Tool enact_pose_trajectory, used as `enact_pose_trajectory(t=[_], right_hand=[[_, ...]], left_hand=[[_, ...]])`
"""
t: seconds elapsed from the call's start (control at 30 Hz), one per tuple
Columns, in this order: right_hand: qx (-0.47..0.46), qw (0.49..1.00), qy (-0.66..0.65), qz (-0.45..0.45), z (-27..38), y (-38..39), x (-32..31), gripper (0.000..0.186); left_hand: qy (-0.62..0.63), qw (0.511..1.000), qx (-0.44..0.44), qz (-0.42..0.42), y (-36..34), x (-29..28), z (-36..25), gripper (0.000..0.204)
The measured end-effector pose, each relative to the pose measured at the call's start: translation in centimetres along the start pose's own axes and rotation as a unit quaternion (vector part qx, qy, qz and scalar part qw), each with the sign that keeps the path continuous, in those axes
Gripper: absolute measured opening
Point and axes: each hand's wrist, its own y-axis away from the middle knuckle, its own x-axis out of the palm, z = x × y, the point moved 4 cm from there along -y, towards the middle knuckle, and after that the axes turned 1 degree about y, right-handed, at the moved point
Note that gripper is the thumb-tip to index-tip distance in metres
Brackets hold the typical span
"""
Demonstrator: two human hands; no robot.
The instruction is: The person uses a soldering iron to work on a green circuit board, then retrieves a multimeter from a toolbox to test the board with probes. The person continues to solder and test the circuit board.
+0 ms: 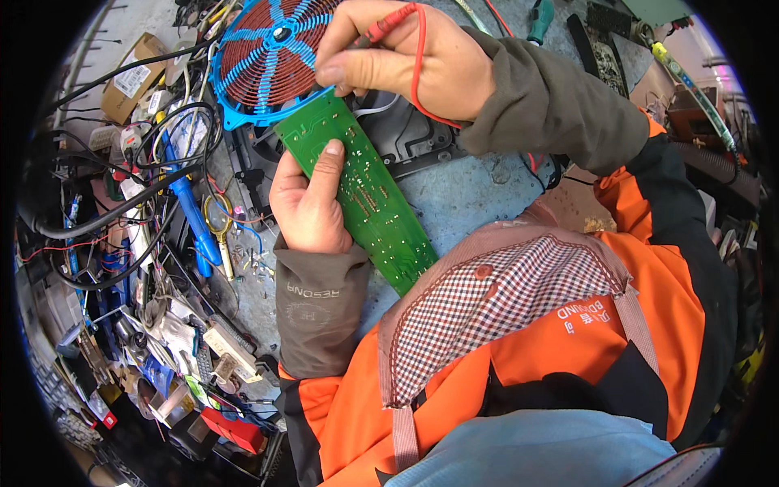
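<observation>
the right hand (446, 61) has thumb and forefinger pressed together at the top end of the green circuit board (369, 199); whether anything is pinched between them, i cannot tell. from those fingertips the board lies toward 5 o'clock, its long axis running 11 to 5. the left hand (312, 207) is nearer its middle, gripping the left edge, thumb on the face, other fingers hidden underneath. a red lead (420, 57) loops over the right hand. toward 11 o'clock, the blue round frame (281, 34) is cut off above. the board's lower end meets the checked apron (495, 304); contact is unclear.
</observation>
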Motion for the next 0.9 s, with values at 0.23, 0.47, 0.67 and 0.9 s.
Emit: enact_pose_trajectory(t=[0.23,0.47,0.67,0.9], right_hand=[[0.082,0.99,-0.112,0.003,-2.7,2.7,1.1,0.023],[0.062,0.997,0.031,0.016,-2.9,3.3,1.1,0.024],[0.019,0.986,0.169,-0.006,-1.9,3.7,1.1,0.017],[-0.002,0.986,0.168,0.002,-2.4,3.6,1.7,0.015]], left_hand=[[-0.015,0.998,0.053,-0.027,0.4,-0.6,0.8,0.016],[-0.008,0.998,0.045,-0.03,0.9,-0.3,0.9,0.017],[-0.013,0.996,0.069,-0.059,0.4,-0.7,1.3,0.022],[-0.017,0.995,0.081,-0.051,0.7,-0.9,1.9,0.025]])
